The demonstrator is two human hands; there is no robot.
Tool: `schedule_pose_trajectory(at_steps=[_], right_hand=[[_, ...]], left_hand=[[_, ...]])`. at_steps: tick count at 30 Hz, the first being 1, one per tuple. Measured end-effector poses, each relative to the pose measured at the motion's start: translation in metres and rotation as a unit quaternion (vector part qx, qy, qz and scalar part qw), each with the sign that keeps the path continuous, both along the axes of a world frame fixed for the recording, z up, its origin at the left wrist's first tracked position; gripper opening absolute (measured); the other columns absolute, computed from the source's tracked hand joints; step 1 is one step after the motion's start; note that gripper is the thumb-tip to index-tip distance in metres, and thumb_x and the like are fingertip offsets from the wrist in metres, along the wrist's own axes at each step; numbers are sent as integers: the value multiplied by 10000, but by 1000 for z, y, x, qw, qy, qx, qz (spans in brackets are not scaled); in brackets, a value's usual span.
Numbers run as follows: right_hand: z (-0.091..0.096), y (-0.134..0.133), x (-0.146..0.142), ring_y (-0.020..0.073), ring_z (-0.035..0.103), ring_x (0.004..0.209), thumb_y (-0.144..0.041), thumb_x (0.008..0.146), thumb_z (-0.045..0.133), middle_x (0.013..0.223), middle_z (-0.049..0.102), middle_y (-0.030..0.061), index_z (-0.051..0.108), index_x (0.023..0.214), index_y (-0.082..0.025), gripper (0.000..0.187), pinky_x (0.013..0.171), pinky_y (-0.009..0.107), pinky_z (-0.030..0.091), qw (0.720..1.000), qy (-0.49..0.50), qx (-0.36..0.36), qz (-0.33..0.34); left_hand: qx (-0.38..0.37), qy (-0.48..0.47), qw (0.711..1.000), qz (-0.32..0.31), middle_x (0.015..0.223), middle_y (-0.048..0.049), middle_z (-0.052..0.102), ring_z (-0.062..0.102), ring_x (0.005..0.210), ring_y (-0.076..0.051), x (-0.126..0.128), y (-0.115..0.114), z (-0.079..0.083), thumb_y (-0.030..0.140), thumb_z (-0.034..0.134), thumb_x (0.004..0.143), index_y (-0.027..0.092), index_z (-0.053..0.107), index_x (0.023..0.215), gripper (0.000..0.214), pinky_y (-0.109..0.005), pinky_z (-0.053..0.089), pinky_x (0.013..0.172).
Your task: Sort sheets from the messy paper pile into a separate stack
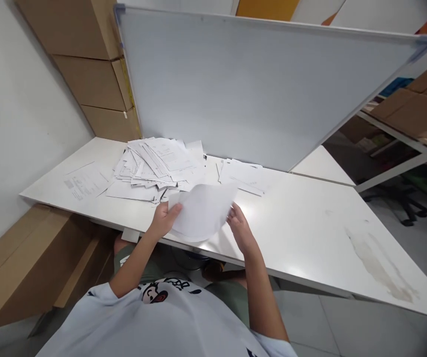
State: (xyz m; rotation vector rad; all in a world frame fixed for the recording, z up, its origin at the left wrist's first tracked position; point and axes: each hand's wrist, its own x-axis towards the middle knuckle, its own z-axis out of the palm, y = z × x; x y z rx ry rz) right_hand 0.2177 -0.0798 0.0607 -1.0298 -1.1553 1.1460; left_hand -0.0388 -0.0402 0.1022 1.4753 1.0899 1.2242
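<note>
The work area is a white laminate table (302,233) set in a room corner, with a whiteboard (258,84) leaning upright along its far side and stacked cardboard boxes (87,69) behind its left end. A flat cardboard panel (31,258) stands below the near left edge, and a dried stain (377,263) marks the table's right section. Paper occupies the left half of the table in three groups. The largest is a loose, overlapping paper pile (157,163), with sheets lying at mixed angles and not squared. To its right, against the whiteboard, lies a smaller paper stack (241,176), more nearly aligned but with uneven edges. To its left, a printed sheet (85,181) lies alone. The table's right section carries no paper. Status: most of the paper remains in the loose pile. Above the table's near edge, the hands are apart, with a bowed white sheet (202,210) raised between them. The left hand (165,218) grips the sheet's left edge. The right hand (239,228) is at its right edge, but the firmness of that contact cannot be determined.
</note>
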Motion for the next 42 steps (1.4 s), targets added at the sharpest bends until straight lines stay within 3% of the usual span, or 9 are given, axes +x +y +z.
schedule_pose_trajectory(at_steps=[3, 6, 11, 16, 20, 28, 34, 38, 42], right_hand=[[3, 0, -4, 274, 602, 1130, -598, 733, 709, 1260, 650, 99, 583, 1241, -235, 636, 967, 435, 472, 999, 33, -23, -1], [-1, -9, 1, 248, 643, 958, -484, 683, 784, 1037, 723, 70, 655, 1074, -212, 494, 860, 400, 506, 994, 48, -23, -92], [-7, -36, 32, 225, 632, 907, -402, 690, 773, 906, 720, 57, 673, 1034, -184, 419, 835, 383, 494, 961, 12, 16, -275], [-25, -69, 80, 236, 628, 956, -396, 677, 764, 944, 705, 62, 652, 1075, -169, 472, 905, 410, 477, 924, -17, 6, -381], [-50, -91, 104, 218, 614, 943, -411, 650, 779, 928, 672, 29, 600, 1032, -196, 473, 883, 380, 484, 902, -23, -22, -430], [-76, -94, 113, 210, 612, 875, -421, 690, 749, 892, 652, -4, 570, 957, -232, 373, 784, 333, 491, 898, -48, -35, -436], [-60, -92, 106, 229, 625, 902, -399, 761, 702, 946, 702, 25, 634, 1054, -216, 351, 782, 341, 500, 903, -48, -15, -426], [-52, -91, 97, 239, 629, 974, -371, 779, 683, 1015, 709, 37, 637, 1163, -214, 418, 854, 363, 500, 904, -59, 24, -422], [-59, -90, 91, 268, 629, 1050, -380, 800, 639, 1076, 702, 31, 629, 1213, -258, 431, 927, 427, 498, 909, -59, 22, -411]], left_hand=[[-41, -14, 999, -24, 754, -80, 692, 641, 697, -208, 5, 4, -7, 723, 628, 730, 112, 688, 818, 621, -283, 507, 583], [-55, -19, 998, -12, 804, -90, 699, 649, 748, -222, 6, 2, -12, 790, 569, 724, 112, 687, 902, 710, -303, 523, 630], [71, 74, 994, -42, 915, -105, 704, 648, 863, -246, 24, -9, -20, 815, 511, 750, 156, 668, 1008, 725, -345, 540, 746], [144, 186, 963, -135, 1135, -90, 689, 636, 1061, -236, 78, -28, -20, 430, 483, 946, 222, 584, 1219, 358, -375, 509, 945], [128, 158, 962, -183, 1241, -90, 651, 603, 1175, -212, 118, -44, -27, 241, 350, 977, 227, 535, 1255, 334, -376, 478, 1027], [9, 79, 987, -138, 1276, -82, 626, 565, 1233, -211, 145, -48, -53, 260, 345, 974, 240, 521, 1239, 319, -387, 452, 1060], [30, 84, 989, -121, 1089, -75, 681, 636, 956, -213, 141, -48, -46, 312, 311, 996, 228, 589, 1178, 342, -364, 514, 883], [52, 97, 988, -105, 1066, -68, 681, 633, 964, -208, 130, -48, -41, 309, 307, 1000, 232, 599, 1183, 353, -333, 504, 871], [68, 156, 978, -123, 1094, -92, 684, 632, 1010, -232, 123, -47, -47, 286, 318, 985, 215, 612, 1175, 358, -363, 498, 890]])
